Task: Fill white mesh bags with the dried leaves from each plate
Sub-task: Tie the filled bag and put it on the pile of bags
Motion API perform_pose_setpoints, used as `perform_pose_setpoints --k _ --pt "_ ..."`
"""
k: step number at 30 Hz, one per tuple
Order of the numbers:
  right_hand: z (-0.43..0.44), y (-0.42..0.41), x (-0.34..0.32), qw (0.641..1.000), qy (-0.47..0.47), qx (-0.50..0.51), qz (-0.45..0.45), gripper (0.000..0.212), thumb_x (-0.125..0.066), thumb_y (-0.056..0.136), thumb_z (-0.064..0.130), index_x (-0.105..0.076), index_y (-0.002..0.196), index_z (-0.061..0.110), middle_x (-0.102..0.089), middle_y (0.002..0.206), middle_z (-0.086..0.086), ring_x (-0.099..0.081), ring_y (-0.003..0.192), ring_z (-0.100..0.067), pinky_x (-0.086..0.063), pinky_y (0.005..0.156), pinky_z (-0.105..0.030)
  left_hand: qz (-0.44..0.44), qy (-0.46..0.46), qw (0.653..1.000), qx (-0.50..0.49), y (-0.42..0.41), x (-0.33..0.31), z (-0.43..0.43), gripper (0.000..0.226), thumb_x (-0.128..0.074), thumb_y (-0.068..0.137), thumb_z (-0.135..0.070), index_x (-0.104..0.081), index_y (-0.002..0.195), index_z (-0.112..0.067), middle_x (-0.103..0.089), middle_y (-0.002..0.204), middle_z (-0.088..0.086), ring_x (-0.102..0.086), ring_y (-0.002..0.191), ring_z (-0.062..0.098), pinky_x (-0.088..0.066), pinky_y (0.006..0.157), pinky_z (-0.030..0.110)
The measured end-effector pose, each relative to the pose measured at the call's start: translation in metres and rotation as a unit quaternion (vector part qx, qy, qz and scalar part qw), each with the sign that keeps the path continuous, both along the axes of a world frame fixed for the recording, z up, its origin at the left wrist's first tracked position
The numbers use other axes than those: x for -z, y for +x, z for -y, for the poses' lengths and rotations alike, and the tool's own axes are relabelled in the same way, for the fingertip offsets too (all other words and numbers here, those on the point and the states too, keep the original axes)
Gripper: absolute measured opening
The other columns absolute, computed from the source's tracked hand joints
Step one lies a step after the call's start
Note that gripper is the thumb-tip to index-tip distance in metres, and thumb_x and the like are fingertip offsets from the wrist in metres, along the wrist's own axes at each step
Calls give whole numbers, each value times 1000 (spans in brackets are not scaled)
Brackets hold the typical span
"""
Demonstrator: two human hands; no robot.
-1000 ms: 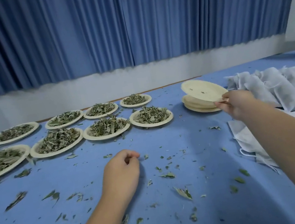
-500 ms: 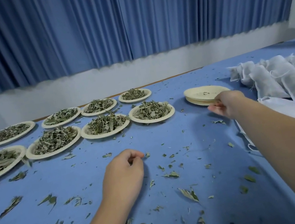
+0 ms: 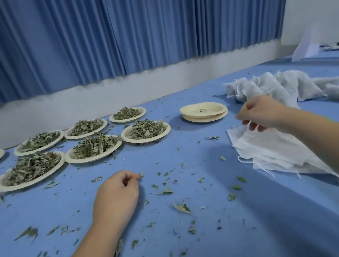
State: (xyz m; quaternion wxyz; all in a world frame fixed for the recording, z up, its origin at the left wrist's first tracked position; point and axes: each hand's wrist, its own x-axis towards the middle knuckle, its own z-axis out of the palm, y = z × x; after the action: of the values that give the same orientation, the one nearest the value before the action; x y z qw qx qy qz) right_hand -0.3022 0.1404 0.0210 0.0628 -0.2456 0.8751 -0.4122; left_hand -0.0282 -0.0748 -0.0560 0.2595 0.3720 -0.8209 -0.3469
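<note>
Lying flat on the blue table cover (image 3: 273,234), the pile of empty white mesh bags (image 3: 276,150) sits right of the stack of empty plates (image 3: 204,112) and nearer the person than it. Loose drawstrings trail off the pile's near edge. The right hand (image 3: 261,114) is over the corner of the pile closest to that stack, fingers curled down with their tips at the fabric. Whether they have actually caught the top bag cannot be told.

Beyond the hand, right of the stack and a little further back, a heap of stuffed mesh bags (image 3: 274,87) lies crumpled together. The stack itself is a few pale plates nested, with only some leaf crumbs in the top one.

Just left of the stack stands the nearest plate of dried leaves (image 3: 145,131), heaped grey-green, with a second plate of leaves (image 3: 127,114) behind it. More such plates run leftward from the stack in two rows, the last ones cut by the frame edge.

The left hand (image 3: 117,196) rests on the cover well in front of the stack and to its left. It is loosely clenched, thumb tip against forefinger, gripping nothing that shows. A leaf crumb (image 3: 141,174) lies just beside its fingertips. Scattered leaf fragments (image 3: 181,207) litter the cover on the near side of the stack. Behind the stack, past the table's far edge, a white wall band (image 3: 113,95) runs under a pleated blue curtain (image 3: 123,27).
</note>
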Motion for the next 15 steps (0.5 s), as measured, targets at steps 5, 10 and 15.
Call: perform_pose_setpoints --k 5,10,15 --pt "-16 26 12 935 298 -47 -187 37 -59 85 47 -66 80 11 -65 84 -4 -60 81 -20 -49 69 -32 17 -16 1000 11 0 -2 -4 25 -47 97 -20 -64 85 -34 -65 69 -2 -53 51 16 -37 50 27" --pt "-3 40 31 874 422 15 -240 29 -53 84 35 -45 64 16 -46 69 0 -46 64 -17 -35 55 -27 18 -25 999 18 1 -2 -7 24 -47 97 -19 -65 86 -31 -64 67 -1 -50 48 16 -34 49 27" --pt "-6 36 37 869 405 37 -282 27 -49 90 26 -46 64 18 -51 72 1 -43 58 -14 -36 54 -24 5 -24 999 20 3 -1 -5 25 -48 97 -18 -65 85 -32 -64 68 -1 -48 48 16 -35 48 26"
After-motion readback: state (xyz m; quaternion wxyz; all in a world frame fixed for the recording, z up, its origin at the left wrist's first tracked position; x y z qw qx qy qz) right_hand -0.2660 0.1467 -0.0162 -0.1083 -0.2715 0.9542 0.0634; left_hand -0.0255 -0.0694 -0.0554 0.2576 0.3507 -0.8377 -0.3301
